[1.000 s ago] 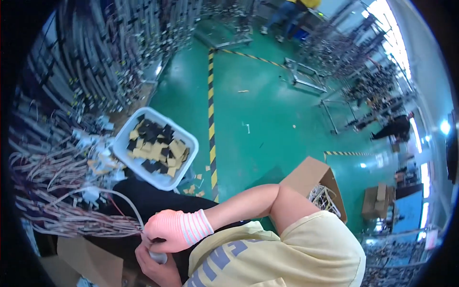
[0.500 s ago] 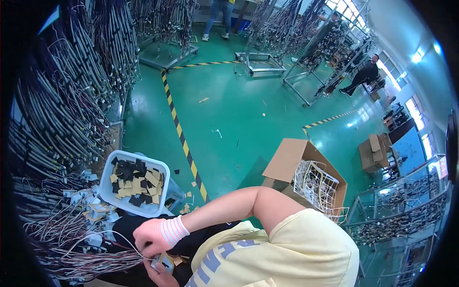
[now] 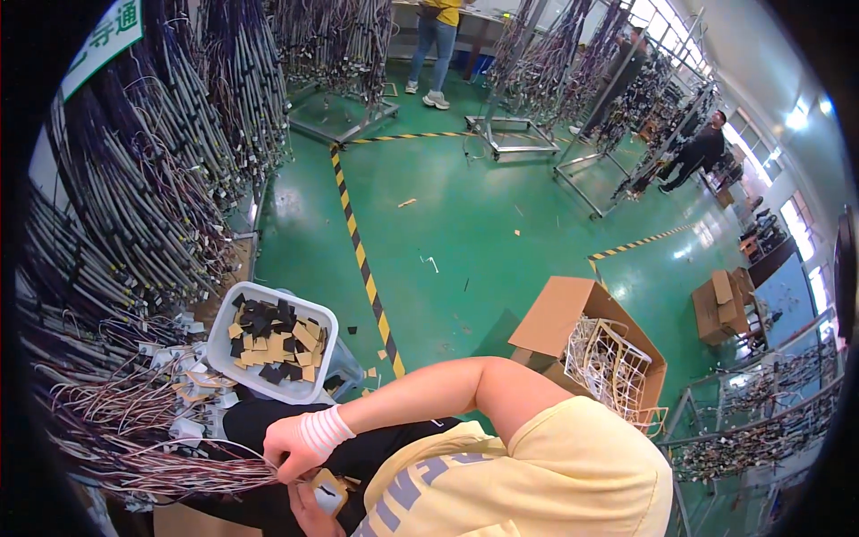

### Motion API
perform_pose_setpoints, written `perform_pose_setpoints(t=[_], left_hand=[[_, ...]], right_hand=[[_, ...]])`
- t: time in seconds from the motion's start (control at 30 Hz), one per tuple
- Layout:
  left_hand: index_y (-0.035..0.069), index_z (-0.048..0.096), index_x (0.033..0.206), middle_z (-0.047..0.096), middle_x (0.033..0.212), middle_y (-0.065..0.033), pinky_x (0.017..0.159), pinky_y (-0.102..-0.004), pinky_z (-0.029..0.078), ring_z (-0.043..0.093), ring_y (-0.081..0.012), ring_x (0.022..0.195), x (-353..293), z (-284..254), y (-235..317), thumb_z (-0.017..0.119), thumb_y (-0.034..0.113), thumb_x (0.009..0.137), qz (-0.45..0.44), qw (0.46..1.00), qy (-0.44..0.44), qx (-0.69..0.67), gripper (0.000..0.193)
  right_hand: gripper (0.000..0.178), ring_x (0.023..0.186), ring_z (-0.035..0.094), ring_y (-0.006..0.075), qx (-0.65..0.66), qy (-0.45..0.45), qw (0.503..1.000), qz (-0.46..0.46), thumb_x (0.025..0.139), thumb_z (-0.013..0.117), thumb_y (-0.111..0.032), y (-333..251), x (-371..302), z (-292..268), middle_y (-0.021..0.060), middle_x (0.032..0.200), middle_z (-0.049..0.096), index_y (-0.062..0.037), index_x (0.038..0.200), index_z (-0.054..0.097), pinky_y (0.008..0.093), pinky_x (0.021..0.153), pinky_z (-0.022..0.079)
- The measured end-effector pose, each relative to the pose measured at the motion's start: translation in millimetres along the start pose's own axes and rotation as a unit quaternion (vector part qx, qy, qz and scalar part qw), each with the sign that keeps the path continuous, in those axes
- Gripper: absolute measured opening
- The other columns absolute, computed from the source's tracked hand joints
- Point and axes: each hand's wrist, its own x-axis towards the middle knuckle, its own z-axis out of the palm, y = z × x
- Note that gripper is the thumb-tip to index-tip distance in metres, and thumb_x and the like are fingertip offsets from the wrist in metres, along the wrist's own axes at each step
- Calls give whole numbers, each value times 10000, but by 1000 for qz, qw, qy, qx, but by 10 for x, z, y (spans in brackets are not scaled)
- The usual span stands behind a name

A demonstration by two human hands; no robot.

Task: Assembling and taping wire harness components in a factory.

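Note:
My right hand (image 3: 293, 446), with a pink-and-white striped cuff at the wrist, is closed in a pinch over the ends of several thin red and white wires (image 3: 183, 476). They run in from the bundle at the left. Just below it, my left hand (image 3: 309, 512) grips a small white-and-tan flat piece (image 3: 329, 493) with a dark mark on it. Its exact kind is unclear. Both hands are close together above my dark-clothed lap, and the fingertips partly hide each other.
A white plastic bin (image 3: 271, 379) of black and tan pieces stands beyond my hands. Hanging cable bundles (image 3: 116, 179) crowd the left. An open carton (image 3: 559, 313) containing a white wire basket (image 3: 611, 365) sits at right. Other people stand farther off near cable racks.
The whole view has shifted, so the surroundings appear farther right. My right hand stays at the wire ends, and the piece in my left hand now shows a tan-edged face.

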Motion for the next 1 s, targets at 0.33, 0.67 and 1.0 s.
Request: perform_pose_setpoints(t=[0.33, 0.67, 1.0], left_hand=[[-25, 488, 1181, 548, 1061, -126, 779, -319, 457, 554, -214, 909, -21, 146, -40, 500, 204, 940, -25, 993, 16, -115, 333], [91, 392, 1333, 480, 1287, -82, 1011, -383, 389, 478, -222, 1196, 328, 390, -69, 300, 540, 983, -20, 870, 104, -481, 577], [22, 312, 1270, 440, 1197, -124, 964, -359, 406, 493, -211, 1125, 439, 708, 128, 342, 611, 945, 169, 930, 124, -301, 674]], right_hand=[[238, 512, 591, 162, 79, 0, 997, -5, 763, 581, -213, -40, -4, -57, 92, 617, 635, 8, 702, 644, 294, 528, 470], [187, 807, 568, 311, -277, 244, 929, -14, 754, 613, -258, -273, -348, 100, 110, 807, 544, -78, 705, 626, 429, 651, 483], [110, 826, 551, 201, -336, 273, 899, 58, 740, 600, -274, -130, -283, 334, 33, 826, 523, -169, 748, 631, 338, 669, 432]])
